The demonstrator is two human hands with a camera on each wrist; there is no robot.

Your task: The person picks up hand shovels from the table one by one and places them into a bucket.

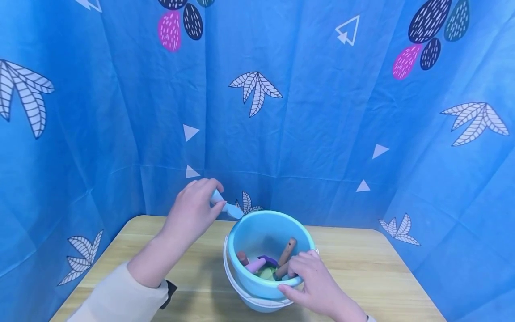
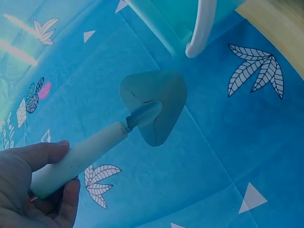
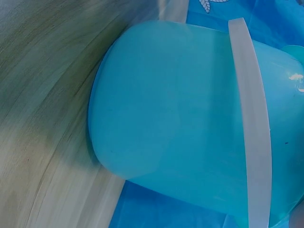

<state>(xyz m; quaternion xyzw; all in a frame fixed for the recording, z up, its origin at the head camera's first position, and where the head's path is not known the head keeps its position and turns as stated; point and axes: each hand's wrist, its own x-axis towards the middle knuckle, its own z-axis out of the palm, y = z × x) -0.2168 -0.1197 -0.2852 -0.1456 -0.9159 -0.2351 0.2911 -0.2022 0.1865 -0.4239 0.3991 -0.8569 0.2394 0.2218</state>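
Note:
My left hand [image 1: 197, 203] pinches the end of the handle of a light blue toy trowel [image 1: 232, 210] beside the far left rim of a light blue bucket [image 1: 265, 230]. The left wrist view shows the trowel blade [image 2: 171, 92], a rounded triangle, pointing away from the palm. With my right hand [image 1: 315, 281] I grip the bucket's near right rim, fingers inside and thumb outside. Inside the bucket lie a brown handle [image 1: 287, 250], a pink handle [image 1: 256, 264], a purple piece [image 1: 268, 259] and a light green piece [image 1: 265, 273]. Their lower parts are hidden.
The bucket's white carrying handle [image 3: 254, 118] hangs down around its near side. Beneath stands a wooden table [image 1: 193, 268] with rounded far corners. Blue patterned cloth [image 1: 322, 134] hangs behind it and on both sides.

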